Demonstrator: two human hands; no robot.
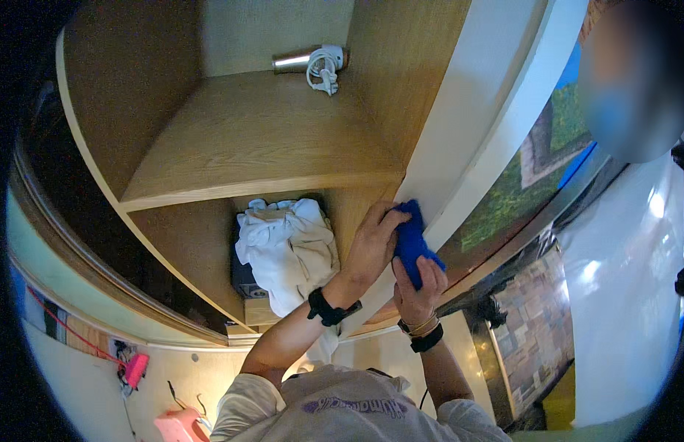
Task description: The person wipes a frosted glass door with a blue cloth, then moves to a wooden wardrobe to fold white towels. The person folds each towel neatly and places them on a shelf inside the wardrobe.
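A folded dark blue cloth (410, 237) is between my two hands, up against the white upright panel (480, 96) at the cabinet's right side. My left hand (374, 239) grips its left edge, with the fingers curled over the upper part. Lower down, my right hand (421, 286) pinches the cloth's bottom end between thumb and fingers. Both wrists wear black bands.
Left of my hands stands an open wooden cabinet. Its upper shelf (261, 136) carries a hair dryer (297, 62) with a coiled white cord. Crumpled white fabric (286, 247) lies on a dark box in the lower compartment. White sheeting (622, 280) hangs at right.
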